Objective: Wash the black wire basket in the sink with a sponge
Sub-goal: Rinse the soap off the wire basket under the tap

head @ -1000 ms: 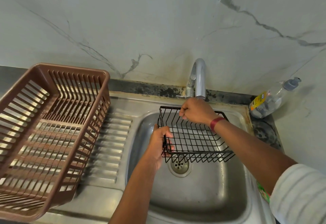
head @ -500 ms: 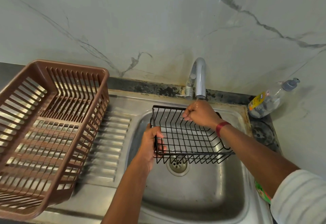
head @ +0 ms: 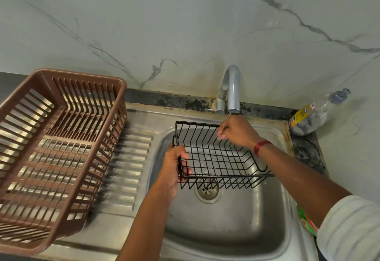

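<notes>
Over the sink (head: 226, 232), our left hand (head: 173, 170) grips the black wire basket (head: 226, 175) by its left end, fingers curled round the wires, and our right hand (head: 238, 132) curls over the far rim just under the tap (head: 233, 88), where a thin stream (head: 227, 118) lands on it. We see no sponge in either hand. To rinse well, we should turn the basket so water reaches every wire. Left of the sink, a brown rack (head: 82, 75) stands on the worktop (head: 107, 234).

I'm seeing a home kitchen: steel sink (head: 226, 230) at 6, tap (head: 232, 88) at 12, brown dish rack (head: 82, 75) at 9.
</notes>
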Available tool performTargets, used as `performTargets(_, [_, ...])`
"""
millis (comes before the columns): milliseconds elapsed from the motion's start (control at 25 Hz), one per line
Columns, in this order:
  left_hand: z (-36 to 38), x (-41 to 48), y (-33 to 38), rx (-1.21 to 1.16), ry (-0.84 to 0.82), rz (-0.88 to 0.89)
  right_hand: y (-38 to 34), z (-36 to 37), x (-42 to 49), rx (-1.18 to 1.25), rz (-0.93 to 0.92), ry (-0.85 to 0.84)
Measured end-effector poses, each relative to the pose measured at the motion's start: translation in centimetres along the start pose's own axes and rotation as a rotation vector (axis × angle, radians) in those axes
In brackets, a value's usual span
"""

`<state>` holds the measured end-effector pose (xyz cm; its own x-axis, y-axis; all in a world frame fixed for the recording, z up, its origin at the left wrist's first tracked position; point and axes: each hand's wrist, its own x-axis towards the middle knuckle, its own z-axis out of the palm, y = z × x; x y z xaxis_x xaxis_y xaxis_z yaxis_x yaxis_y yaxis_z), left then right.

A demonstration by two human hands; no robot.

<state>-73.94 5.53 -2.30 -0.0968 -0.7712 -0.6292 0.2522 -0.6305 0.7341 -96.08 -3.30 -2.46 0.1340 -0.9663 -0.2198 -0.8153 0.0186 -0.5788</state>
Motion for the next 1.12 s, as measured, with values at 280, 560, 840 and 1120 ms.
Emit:
performTargets(280, [-0.7, -0.3, 0.6, -0.027, 0.017, 0.019, 0.6, 0.2, 0.6, -0.126, -0.018, 0.003])
performTargets(560, [-2.1, -0.8, 1.3, -0.021, 0.076, 0.046, 0.9, 0.5, 0.7, -0.214, -0.024, -0.100])
performTargets(840, [-3.2, -1.2, 1.9, -0.036, 0.089, 0.078, -1.6, 0.5, 0.1, 0.223, 0.111, -0.104])
performTargets(1120, [-2.9, -1.3, 2.4, -0.087, 0.058, 0.072, -2.6, -1.0, -0.2, 0.038, 0.083, -0.009])
